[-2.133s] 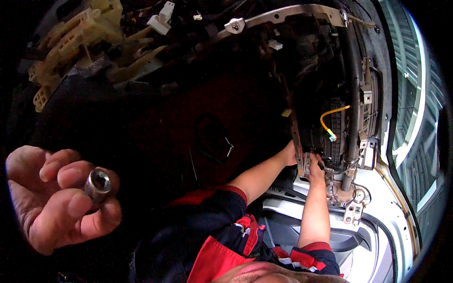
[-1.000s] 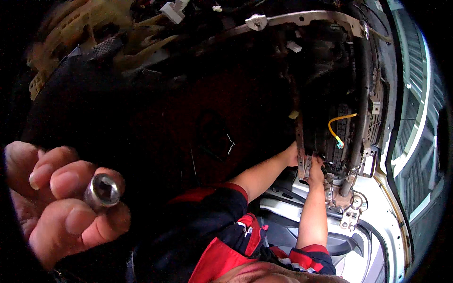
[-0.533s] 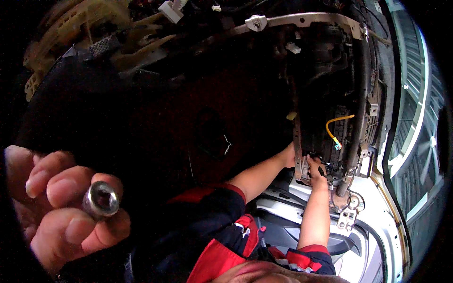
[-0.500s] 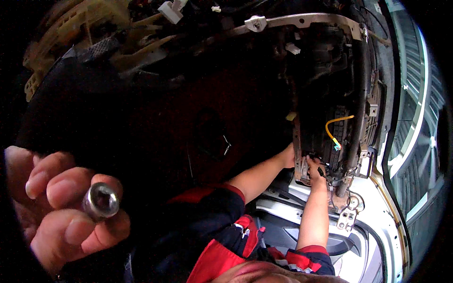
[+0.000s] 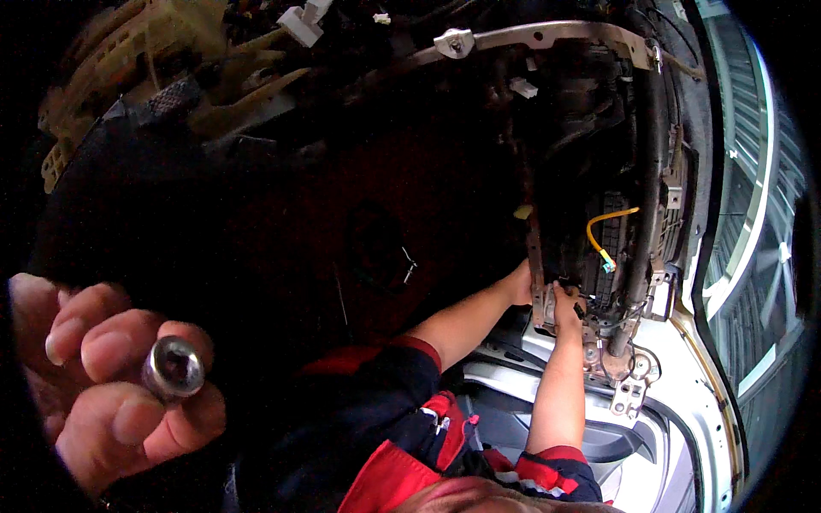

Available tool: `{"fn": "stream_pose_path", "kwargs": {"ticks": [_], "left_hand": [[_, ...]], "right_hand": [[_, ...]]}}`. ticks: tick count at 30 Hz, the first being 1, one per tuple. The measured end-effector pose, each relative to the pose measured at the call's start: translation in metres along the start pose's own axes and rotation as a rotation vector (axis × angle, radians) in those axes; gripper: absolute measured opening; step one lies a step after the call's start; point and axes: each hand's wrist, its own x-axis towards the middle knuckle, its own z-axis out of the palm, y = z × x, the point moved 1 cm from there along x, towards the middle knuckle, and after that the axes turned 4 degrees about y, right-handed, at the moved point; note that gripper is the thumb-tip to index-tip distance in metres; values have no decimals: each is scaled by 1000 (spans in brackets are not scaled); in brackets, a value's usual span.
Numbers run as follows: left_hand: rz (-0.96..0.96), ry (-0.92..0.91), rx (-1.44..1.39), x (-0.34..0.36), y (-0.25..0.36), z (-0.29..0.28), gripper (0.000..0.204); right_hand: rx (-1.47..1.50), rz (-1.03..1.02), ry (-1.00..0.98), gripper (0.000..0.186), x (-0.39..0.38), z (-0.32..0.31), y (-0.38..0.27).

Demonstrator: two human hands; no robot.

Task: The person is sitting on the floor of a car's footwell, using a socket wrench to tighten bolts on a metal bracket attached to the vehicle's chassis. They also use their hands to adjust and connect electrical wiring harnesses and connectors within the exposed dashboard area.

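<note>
My left hand (image 5: 522, 285) reaches in from the lower middle to the rusty upright metal bracket (image 5: 536, 256). Its fingers are hidden behind that bracket. Just right of it, at the bracket's lower end, is my right hand (image 5: 567, 308), fingers curled in among small dark parts and wires; what they hold is too small and dark to name. At the far left, large and near, another person's hand (image 5: 111, 376) pinches a shiny metal socket (image 5: 175, 368), its round opening turned toward me.
A yellow cable (image 5: 599, 224) with a pale green connector hangs above my right hand. The thick dark crossbeam (image 5: 650, 197) runs down the right side. White door-frame metal (image 5: 710, 359) curves below it. A silver bar (image 5: 547, 36) crosses the top; bare trim (image 5: 128, 68) fills the upper left.
My right hand and forearm have moved slightly left and the wrist has turned a little. The other person's hand with the socket has shifted slightly left. The view has drifted a little.
</note>
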Motion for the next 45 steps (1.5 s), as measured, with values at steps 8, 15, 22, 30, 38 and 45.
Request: {"fn": "stream_pose_path", "kwargs": {"ticks": [8,15,22,30,38,45], "left_hand": [[104,45,17,13,-6,-6,68],[64,48,64,10,-5,-6,68],[0,107,16,14,-8,-10,68],[13,74,0,16,-10,-21,69],[59,43,-17,25,-9,-32,71],[67,67,52,8,-6,-6,69]], "right_hand": [[222,-1,12,47,4,8,19],[263,58,17,44,-9,5,-3],[214,-170,85,43,-18,2,-2],[153,-96,16,58,-32,-8,-20],[-57,-63,39,59,-39,-7,-37],[144,-60,-83,63,-17,0,3]]}}
